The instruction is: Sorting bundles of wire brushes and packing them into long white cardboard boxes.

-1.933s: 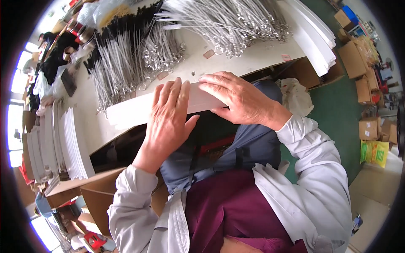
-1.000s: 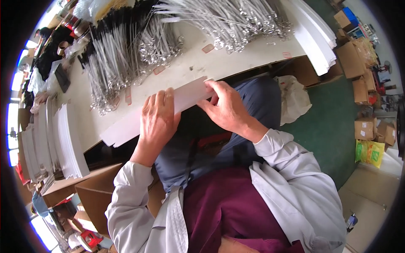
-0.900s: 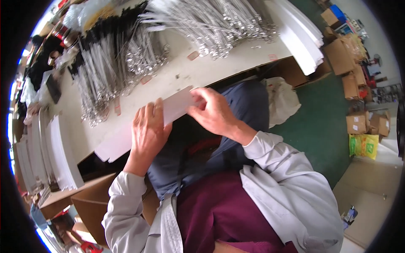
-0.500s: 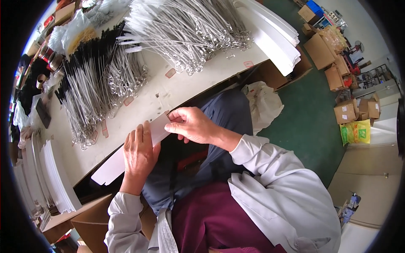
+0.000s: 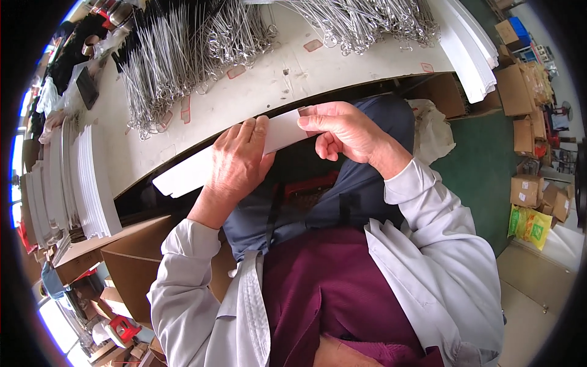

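Note:
A long, flat white card strip [image 5: 183, 174] lies slantwise across my lap, just in front of the table edge. My left hand [image 5: 235, 162] is closed over its middle, fingers on top and thumb along the near side. At the right end of the strip, my right hand [image 5: 354, 131] pinches the corner between thumb and forefinger, its other fingers curled. A small brownish piece [image 5: 302, 111] shows at that corner; what it is I cannot tell. Beyond the hands, bundles of thin wire brushes [image 5: 165, 73] with looped ends lie on the white table [image 5: 257, 88].
More looped wires [image 5: 379, 24] lie farther right on the table. White strips are stacked at the right end [image 5: 468, 55] and on the left [image 5: 95, 183]. An open cardboard box [image 5: 131, 263] stands at lower left. A whitish bag [image 5: 434, 128] sits beside my knee.
The view has swung, so the table and its bundles sit higher and farther right. Both hands keep hold of the strip, which now lies at a flatter slant.

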`<state>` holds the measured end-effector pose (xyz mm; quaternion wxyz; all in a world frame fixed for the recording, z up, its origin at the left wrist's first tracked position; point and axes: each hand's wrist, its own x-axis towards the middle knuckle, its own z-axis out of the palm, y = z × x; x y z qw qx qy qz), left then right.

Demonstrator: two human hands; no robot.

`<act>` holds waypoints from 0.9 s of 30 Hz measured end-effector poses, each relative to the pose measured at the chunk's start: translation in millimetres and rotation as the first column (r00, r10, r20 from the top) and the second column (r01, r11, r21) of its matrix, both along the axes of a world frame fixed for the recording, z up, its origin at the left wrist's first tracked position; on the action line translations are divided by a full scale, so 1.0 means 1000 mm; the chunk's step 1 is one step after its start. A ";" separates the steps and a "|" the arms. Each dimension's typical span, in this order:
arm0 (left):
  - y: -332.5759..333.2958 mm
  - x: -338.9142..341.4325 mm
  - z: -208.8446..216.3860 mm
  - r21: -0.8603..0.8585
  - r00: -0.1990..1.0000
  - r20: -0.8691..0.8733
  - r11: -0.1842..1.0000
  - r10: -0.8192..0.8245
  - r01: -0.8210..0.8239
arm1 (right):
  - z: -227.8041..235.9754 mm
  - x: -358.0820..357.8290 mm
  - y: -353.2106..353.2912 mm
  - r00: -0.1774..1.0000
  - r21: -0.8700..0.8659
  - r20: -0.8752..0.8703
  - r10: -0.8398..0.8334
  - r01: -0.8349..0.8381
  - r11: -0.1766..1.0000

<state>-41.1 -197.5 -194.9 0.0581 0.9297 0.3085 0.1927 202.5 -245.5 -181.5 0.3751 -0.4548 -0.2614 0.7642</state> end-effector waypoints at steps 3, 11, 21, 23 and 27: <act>0.001 0.000 0.007 -0.069 1.000 -0.021 0.997 0.020 -0.021 | 0.000 -0.009 -0.010 0.731 0.566 0.605 -0.314 -0.118 0.816; 0.003 0.010 0.012 -0.168 1.000 -0.011 0.986 -0.016 0.014 | -0.016 -0.027 0.004 0.200 0.442 0.815 -0.544 -0.821 0.361; 0.003 -0.032 0.015 -0.109 1.000 -0.014 0.994 0.025 -0.026 | 0.004 -0.019 0.006 0.179 0.406 0.821 -0.542 -0.850 0.335; 0.003 -0.027 0.014 -0.146 1.000 -0.014 0.989 0.006 -0.008 | 0.001 -0.034 0.008 0.203 0.421 0.810 -0.551 -0.854 0.304; 0.001 -0.024 0.019 -0.179 0.999 -0.018 0.983 0.028 -0.031 | -0.004 -0.038 0.013 0.221 0.412 0.795 -0.565 -0.880 0.237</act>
